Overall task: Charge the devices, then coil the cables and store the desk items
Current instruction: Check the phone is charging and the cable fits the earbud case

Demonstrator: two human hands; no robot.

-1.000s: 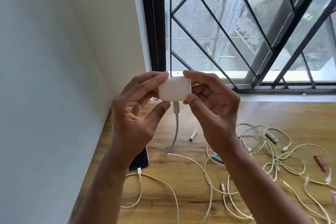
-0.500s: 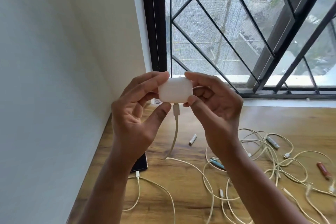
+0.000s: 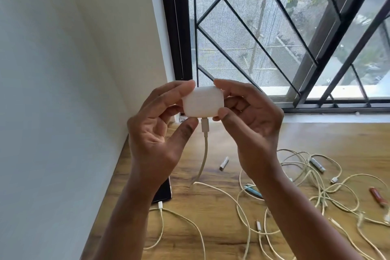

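- Head view: left hand and right hand pinch white earbud case mid-air, long axis 9–3.
- Port faces 6; cable plugged in, probably fully.
- Desk bare toward 12; cable tangle at 4.

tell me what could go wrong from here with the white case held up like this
1. The white case is pinched only at its edges by the left hand and right hand, above the desk; a loose grip could drop it.
2. Its cable hangs straight from the plug, so a tug might unseat it.
3. That cable runs toward the tangled cables; lifting could drag them and roll the battery.
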